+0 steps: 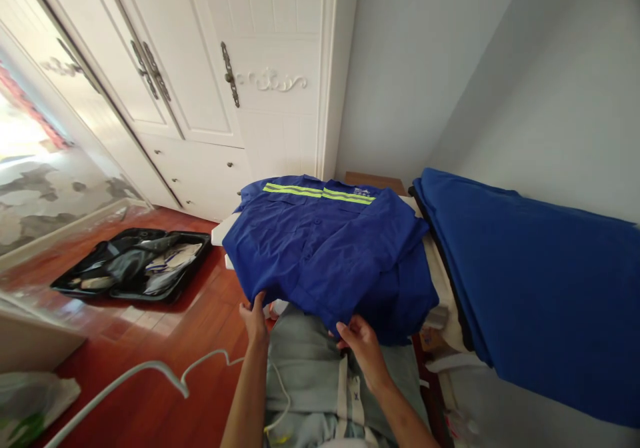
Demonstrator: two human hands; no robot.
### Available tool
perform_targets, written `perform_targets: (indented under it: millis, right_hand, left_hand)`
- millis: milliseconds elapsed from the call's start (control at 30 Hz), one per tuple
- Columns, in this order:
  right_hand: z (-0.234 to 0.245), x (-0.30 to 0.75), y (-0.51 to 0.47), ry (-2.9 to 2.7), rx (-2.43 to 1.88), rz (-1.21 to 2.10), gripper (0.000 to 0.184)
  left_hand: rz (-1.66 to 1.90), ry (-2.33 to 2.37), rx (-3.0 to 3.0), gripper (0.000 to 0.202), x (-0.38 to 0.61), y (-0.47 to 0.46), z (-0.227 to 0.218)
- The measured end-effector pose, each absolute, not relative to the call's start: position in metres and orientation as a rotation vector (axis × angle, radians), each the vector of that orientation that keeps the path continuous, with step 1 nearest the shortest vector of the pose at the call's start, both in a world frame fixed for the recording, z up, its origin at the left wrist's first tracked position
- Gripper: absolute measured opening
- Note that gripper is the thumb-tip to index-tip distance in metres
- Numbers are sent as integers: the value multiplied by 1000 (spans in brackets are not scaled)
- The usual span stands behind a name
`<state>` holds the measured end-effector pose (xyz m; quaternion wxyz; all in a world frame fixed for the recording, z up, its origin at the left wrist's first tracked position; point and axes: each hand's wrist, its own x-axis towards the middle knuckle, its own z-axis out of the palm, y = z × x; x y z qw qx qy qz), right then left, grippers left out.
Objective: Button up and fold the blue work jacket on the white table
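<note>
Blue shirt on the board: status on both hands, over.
Left hand and right hand pinching the near hem of the blue shirt. Shirt spread flat, reflective stripes at far end. Blue cloth lies alongside, right.

Ironing board (218, 233), white edge showing at left, carries a blue work shirt (330, 248) spread flat w/ yellow-green reflective stripes (320, 193) at the far end; shirt hem hangs over the near edge. To the right, a bed (440, 281) w/ a blue cloth (530, 281) draped over it, pale layers showing along its side. Red wood floor (165, 341) on the left: open black suitcase (135, 265) w/ clothes inside, white cord (150, 371) trailing across, plastic bag (25, 401) in the near-left corner.
</note>
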<state>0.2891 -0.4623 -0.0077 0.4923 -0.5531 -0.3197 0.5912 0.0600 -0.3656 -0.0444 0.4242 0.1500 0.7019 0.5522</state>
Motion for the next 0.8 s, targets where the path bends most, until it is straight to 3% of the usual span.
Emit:
perform_targets:
  millis: [133, 200, 367, 633, 700, 800]
  right_hand:
    - [0, 280, -473, -678, -1254, 1617, 89]
    - [3, 279, -479, -635, -1211, 1681, 89]
    - [-9, 285, -487, -564, -1275, 1658, 98]
    - [-48, 298, -470, -426, -1311, 1510, 113]
    - [-47, 295, -462, -425, -1237, 1487, 111]
    - [-37, 287, -452, -474, -1137, 1517, 94]
  left_hand:
    - [1278, 1681, 243, 90, 52, -367, -52]
    - [1256, 1629, 188, 81, 51, -364, -54]
    - [1299, 1500, 67, 35, 52, -351, -52]
    - [1391, 1536, 138, 31, 27, -371, -33]
    - [1444, 1613, 153, 30, 15, -376, -26]
    - [1512, 1683, 203, 29, 3, -377, -16]
